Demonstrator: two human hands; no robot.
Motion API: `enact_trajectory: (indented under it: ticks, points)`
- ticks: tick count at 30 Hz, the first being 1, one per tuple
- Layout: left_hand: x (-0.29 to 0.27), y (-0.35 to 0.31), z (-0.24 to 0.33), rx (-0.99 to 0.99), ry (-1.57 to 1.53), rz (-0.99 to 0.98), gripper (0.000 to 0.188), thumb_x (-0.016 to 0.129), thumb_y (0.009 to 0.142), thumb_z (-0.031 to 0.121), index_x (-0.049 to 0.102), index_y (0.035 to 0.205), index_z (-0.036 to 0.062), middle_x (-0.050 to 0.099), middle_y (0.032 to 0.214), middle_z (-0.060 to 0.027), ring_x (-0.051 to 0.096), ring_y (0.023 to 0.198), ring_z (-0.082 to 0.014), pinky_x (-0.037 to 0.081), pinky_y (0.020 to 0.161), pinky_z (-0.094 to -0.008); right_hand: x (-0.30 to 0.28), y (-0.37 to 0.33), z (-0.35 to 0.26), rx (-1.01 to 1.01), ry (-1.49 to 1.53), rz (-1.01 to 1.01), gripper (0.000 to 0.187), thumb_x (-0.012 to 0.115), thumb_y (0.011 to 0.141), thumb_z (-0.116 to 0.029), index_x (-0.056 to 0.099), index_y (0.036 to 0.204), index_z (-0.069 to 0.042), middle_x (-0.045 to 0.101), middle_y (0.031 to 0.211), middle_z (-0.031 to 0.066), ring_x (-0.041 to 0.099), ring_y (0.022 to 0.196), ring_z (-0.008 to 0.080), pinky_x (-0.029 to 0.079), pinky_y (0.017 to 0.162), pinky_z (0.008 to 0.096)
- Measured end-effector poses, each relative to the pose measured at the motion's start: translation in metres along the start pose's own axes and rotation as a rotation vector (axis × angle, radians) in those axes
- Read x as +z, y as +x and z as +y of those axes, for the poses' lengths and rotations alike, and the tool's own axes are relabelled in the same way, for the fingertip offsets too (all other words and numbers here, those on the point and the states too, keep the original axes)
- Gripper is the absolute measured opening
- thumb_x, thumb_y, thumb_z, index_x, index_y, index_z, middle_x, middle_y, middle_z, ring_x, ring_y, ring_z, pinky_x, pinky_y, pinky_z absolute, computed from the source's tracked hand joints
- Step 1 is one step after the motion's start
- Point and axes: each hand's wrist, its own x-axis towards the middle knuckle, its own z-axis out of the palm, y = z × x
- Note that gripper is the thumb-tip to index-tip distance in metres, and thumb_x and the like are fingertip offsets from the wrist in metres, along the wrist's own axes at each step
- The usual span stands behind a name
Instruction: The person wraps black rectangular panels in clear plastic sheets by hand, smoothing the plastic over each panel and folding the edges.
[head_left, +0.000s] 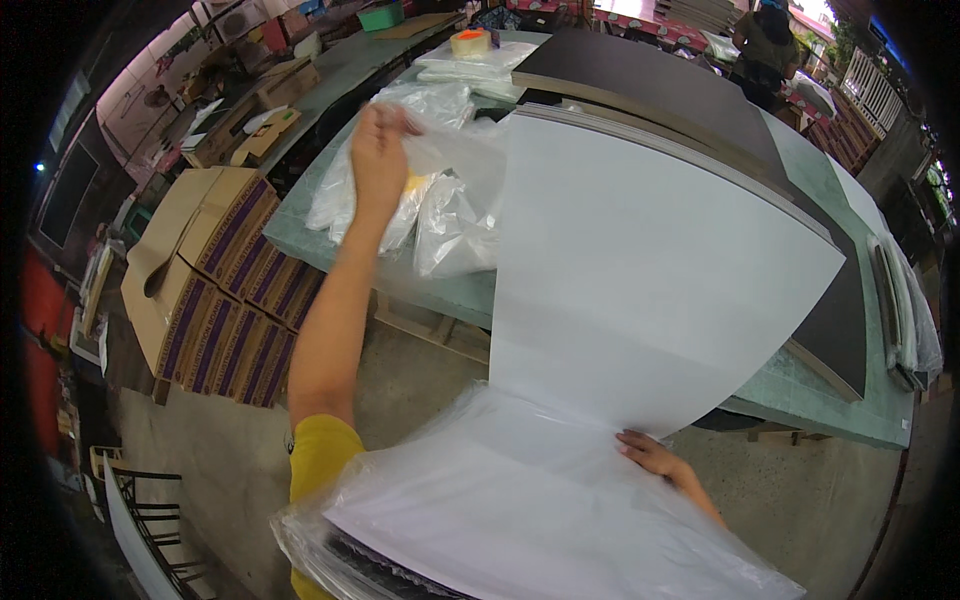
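Note:
A stack of large white boards [650, 250] leans over the green table's near edge, its lower end inside a clear plastic bag [520, 480] close to my body. My right hand [655, 460] grips the bag and boards at their right side, fingers curled at the bag's mouth. My left hand [380, 160] is raised over the table's left part, its fingers closed and slightly blurred. A thin, see-through plastic film [455, 150] stretches beside it and seems pinched in its fingers. Dark board edges [390, 565] show through the bag at lower left.
Crumpled clear bags [455, 235] lie on the green table [300, 220], with a tape roll [470, 42] behind them. Dark boards [640, 80] lie farther back. Stacked cartons [220, 290] stand at left, a metal rack [150, 520] below. Another person [768, 45] is at the far right.

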Motion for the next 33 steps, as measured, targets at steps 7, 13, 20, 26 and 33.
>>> enact_trajectory:
  ticks: [7, 13, 20, 26, 33]
  points:
    - [-0.003, -0.034, 0.097, -0.078, -0.051, -0.223, 0.021, 0.04, 0.088, 0.019, 0.044, 0.074, 0.0042, 0.041, 0.062, 0.003, 0.038, 0.054, -0.006, 0.033, 0.049, -0.0204, -0.047, -0.038, -0.067, -0.001, -0.216, 0.032, 0.054, 0.055, 0.078, -0.038, 0.042, 0.12, -0.008, 0.042, 0.121, 0.0164, 0.037, 0.113, 0.0323, 0.03, 0.095, 0.0371]
    - [0.036, -0.186, 0.14, -0.091, -0.588, -1.679, 0.01, 0.044, 0.08, 0.006, 0.044, 0.09, 0.0059, 0.055, 0.075, -0.0138, 0.056, 0.069, -0.0311, 0.042, 0.06, -0.0381, -0.097, -0.089, -0.245, -0.914, -0.235, 0.421, 0.076, 0.075, 0.058, -0.036, 0.041, 0.119, -0.006, 0.049, 0.113, 0.0126, 0.049, 0.099, 0.0288, 0.038, 0.084, 0.0387]
    - [0.031, -0.134, 0.186, -0.235, -0.798, -1.52, 0.011, 0.048, 0.082, 0.009, 0.046, 0.093, 0.0042, 0.055, 0.07, -0.0098, 0.053, 0.054, -0.0237, 0.041, 0.051, -0.0298, -0.063, -0.076, -0.218, -0.65, -0.089, -0.225, 0.056, 0.072, 0.058, -0.031, 0.049, 0.102, -0.004, 0.054, 0.094, 0.0109, 0.051, 0.089, 0.0279, 0.04, 0.077, 0.0384]
    - [0.039, -0.152, 0.172, -0.236, -0.606, -1.34, 0.009, 0.052, 0.082, 0.013, 0.051, 0.084, 0.0032, 0.053, 0.063, -0.0073, 0.05, 0.052, -0.0114, 0.039, 0.049, -0.0244, -0.072, -0.076, -0.213, -0.935, 0.103, 0.347, 0.035, 0.068, 0.059, -0.021, 0.053, 0.085, -0.003, 0.055, 0.077, 0.0106, 0.055, 0.069, 0.024, 0.042, 0.06, 0.0305]
    - [0.043, -0.124, 0.155, -0.262, -0.406, -0.808, 0.01, 0.049, 0.083, 0.013, 0.052, 0.076, 0.0068, 0.045, 0.058, 0.0038, 0.041, 0.049, -0.0038, 0.037, 0.046, -0.0194, -0.106, -0.116, -0.229, -0.498, 0.4, 0.208, 0.029, 0.063, 0.057, -0.014, 0.051, 0.081, -0.002, 0.055, 0.064, 0.0098, 0.053, 0.056, 0.0203, 0.039, 0.049, 0.025]
